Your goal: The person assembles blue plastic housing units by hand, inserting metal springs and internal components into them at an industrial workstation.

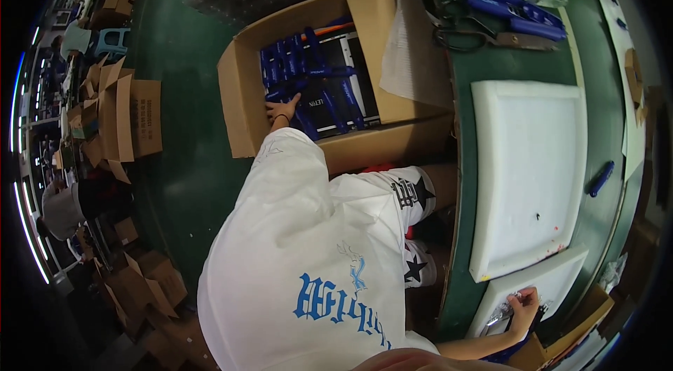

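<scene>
The green tabletop (603, 125) flanked an open cardboard box (378, 148) and bore a white foam slab (557, 269). Smooth blue tools (284, 62) in the box mostly ran lengthwise away from the person, one crosswise. The left hand (282, 111) spread against them; the right hand (524, 306) pinched something small.

In the box (242, 94) at upper centre, whether the left grip (282, 111) holds a blue tool (289, 92) is unclear. The shiny item (499, 314) by the right grip (523, 309), lower right, is too small to tell. Far left, people (62, 211) blur.
</scene>
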Demonstrator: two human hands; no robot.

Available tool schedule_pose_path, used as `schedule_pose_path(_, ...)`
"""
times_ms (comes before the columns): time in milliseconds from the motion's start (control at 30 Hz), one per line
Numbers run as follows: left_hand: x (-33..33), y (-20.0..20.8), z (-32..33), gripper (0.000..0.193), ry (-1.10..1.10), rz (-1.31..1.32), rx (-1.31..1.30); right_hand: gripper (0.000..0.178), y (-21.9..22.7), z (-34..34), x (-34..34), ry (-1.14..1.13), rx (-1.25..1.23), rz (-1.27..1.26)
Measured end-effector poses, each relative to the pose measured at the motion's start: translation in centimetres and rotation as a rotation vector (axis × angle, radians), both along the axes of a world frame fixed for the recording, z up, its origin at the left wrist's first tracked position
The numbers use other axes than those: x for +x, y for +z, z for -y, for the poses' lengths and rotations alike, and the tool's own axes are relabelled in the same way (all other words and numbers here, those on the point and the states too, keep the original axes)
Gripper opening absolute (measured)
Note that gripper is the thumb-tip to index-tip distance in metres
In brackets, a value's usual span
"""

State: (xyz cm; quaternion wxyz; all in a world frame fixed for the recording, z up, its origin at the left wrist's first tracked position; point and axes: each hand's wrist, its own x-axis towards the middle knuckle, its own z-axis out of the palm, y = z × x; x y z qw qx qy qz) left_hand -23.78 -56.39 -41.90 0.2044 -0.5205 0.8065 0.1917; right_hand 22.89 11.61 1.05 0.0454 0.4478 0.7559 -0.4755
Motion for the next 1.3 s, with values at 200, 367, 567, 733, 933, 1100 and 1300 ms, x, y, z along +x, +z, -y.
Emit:
schedule_pose_path(200,1.2,2.2,-5.1,0.166,-0.065,-0.139,0.066,0.045,0.0,-5.8,4.7,0.209,-0.068,0.387)
schedule_pose_path(367,3.0,5.0,-14.2,0.152,-0.233,-0.083,0.169,0.018,0.7,-1.6,1.0,0.189,0.123,0.339)
schedule_pose_path(567,0.1,8.3,-17.4,0.142,-0.167,-0.035,0.316,0.013,3.1,2.4,-8.5,0.221,0.037,0.288)
schedule_pose_path(733,-2.0,7.0,-25.2,0.149,-0.199,0.042,0.272,0.01,5.2,4.5,-5.8,0.059,-0.016,0.315)
schedule_pose_path(933,-0.6,-4.3,-29.3,0.086,-0.428,-0.135,-0.305,0.016,8.5,5.9,-7.8,-0.062,-0.318,0.32)
schedule_pose_path(1100,-0.8,-3.2,-28.2,0.07,-0.554,-0.243,-0.282,0.017,9.0,6.8,-7.0,-0.101,-0.381,0.33)
schedule_pose_path(1300,-1.7,1.4,-24.4,0.093,-0.707,-0.251,0.084,0.02,2.6,1.0,1.0,0.016,-0.073,0.022)
